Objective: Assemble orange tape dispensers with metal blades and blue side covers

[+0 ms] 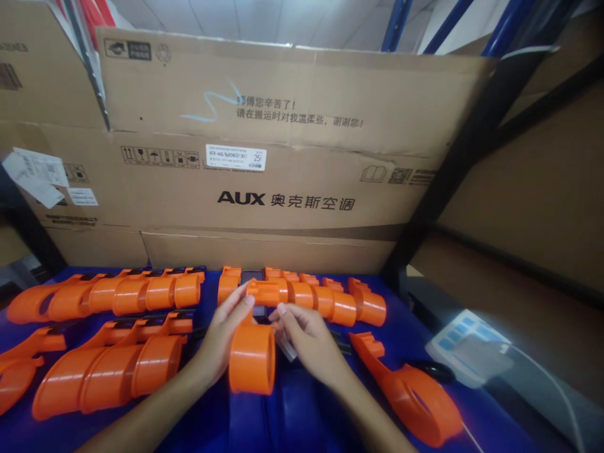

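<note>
My left hand [225, 336] is closed around the stem of an orange plastic part [252, 358], raised above the blue surface. A wide ring hangs at its lower end, and a ribbed block crosses its top. Just to the right, my right hand [306, 336] is pinched, with its fingertips at the right end of the ribbed block. A slim grey tool [287, 347] shows under those fingers; its tip is hidden. Behind both hands stands a row of similar orange parts [323, 302], partly covered by the held one.
More orange parts stand in rows at the left [129, 296] and front left [111, 377]. A single orange part [419, 402] lies at the right, beside a black oval object [431, 371] and a white-and-blue device [467, 346] with a cable. Cardboard [292, 214] walls the back.
</note>
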`<act>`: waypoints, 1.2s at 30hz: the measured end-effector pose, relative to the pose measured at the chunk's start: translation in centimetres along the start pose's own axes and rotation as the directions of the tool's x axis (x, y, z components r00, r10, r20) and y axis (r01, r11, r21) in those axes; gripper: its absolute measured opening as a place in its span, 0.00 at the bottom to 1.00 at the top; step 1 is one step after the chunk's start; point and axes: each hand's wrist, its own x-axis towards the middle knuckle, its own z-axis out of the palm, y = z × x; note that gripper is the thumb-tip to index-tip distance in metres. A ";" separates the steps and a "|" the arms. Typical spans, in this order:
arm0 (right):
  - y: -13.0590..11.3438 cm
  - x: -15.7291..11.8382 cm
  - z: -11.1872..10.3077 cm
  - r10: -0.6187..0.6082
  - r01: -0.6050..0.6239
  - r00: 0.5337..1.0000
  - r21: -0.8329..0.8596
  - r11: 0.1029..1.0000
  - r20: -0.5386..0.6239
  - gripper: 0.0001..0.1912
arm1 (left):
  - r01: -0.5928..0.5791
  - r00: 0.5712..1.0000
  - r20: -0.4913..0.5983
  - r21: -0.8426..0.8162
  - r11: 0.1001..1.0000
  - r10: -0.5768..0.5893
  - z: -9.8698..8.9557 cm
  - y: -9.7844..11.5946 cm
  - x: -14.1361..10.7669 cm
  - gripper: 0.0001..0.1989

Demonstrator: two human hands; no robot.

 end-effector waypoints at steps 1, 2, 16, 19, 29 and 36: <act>-0.1 -0.1 -0.3 -0.053 0.057 0.998 -0.131 0.990 0.032 0.22 | -0.005 0.999 -0.042 -0.027 1.000 0.004 -0.4 0.1 0.0 0.26; -0.3 -0.2 -0.6 -0.096 0.112 0.993 -0.266 0.957 0.072 0.18 | -0.012 0.998 -0.066 -0.048 0.999 0.009 -0.8 0.2 0.1 0.25; -1.2 -1.7 -0.2 -0.007 0.348 0.888 -0.661 0.665 0.460 0.10 | -0.008 0.998 -0.064 0.029 1.000 0.010 -3.5 -0.6 -0.5 0.31; -1.2 -1.6 0.1 0.001 0.348 0.887 -0.671 0.655 0.461 0.08 | -0.003 0.998 -0.064 0.043 0.999 0.005 -3.5 -0.7 -0.6 0.33; -1.5 -0.9 -1.6 -0.112 0.272 0.943 -0.532 0.802 0.313 0.05 | 0.040 0.997 -0.070 -0.001 0.999 -0.040 -3.9 -1.4 -0.3 0.37; -0.6 -0.5 -0.9 -0.050 0.049 0.997 -0.019 0.999 -0.061 0.10 | 0.041 0.995 -0.090 0.019 0.999 -0.039 -3.6 -1.3 -0.6 0.37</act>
